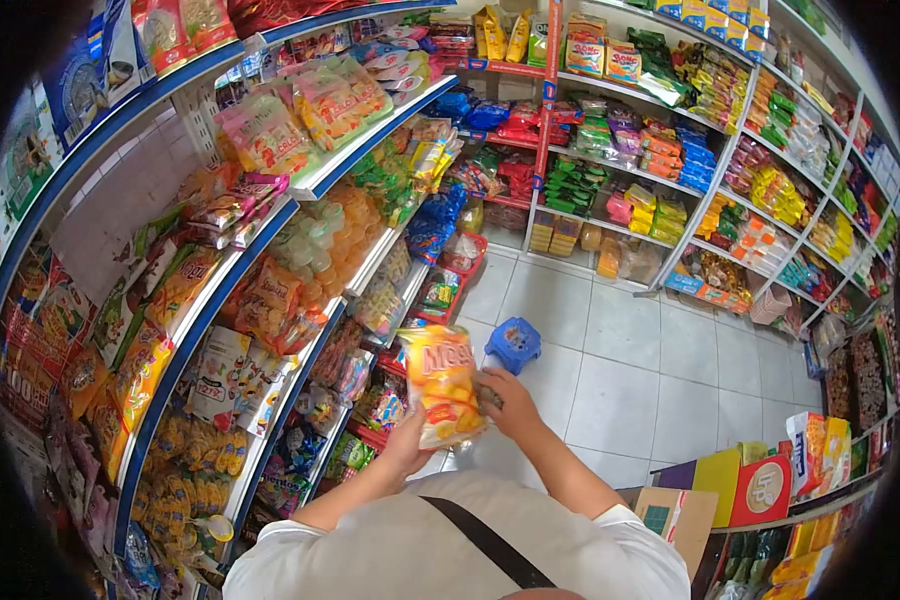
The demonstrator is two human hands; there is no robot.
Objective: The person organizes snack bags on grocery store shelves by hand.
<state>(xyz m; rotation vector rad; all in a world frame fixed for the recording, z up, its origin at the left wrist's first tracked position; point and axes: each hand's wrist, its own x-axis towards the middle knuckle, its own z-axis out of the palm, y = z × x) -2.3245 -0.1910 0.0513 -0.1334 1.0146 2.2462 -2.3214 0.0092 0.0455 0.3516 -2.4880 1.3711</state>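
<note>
I hold a yellow bag [443, 378] between left hand [406, 441] and right hand [511, 404], fingers gripping its sides; a blue stool [514, 343] stands beyond.

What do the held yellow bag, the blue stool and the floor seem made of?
Yellow bag: probably plastic film, printed and pillowy.
Blue stool: likely moulded plastic, one uniform colour throughout.
Floor: pale, smooth tiles, showing straight joints; perhaps ceramic.

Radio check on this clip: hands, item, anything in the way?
Left hand gripping yellow bag; right hand at its right edge. Bag held in front of body, printed face visible. Blue stool on floor beyond; nothing seen blocking hands.
</note>
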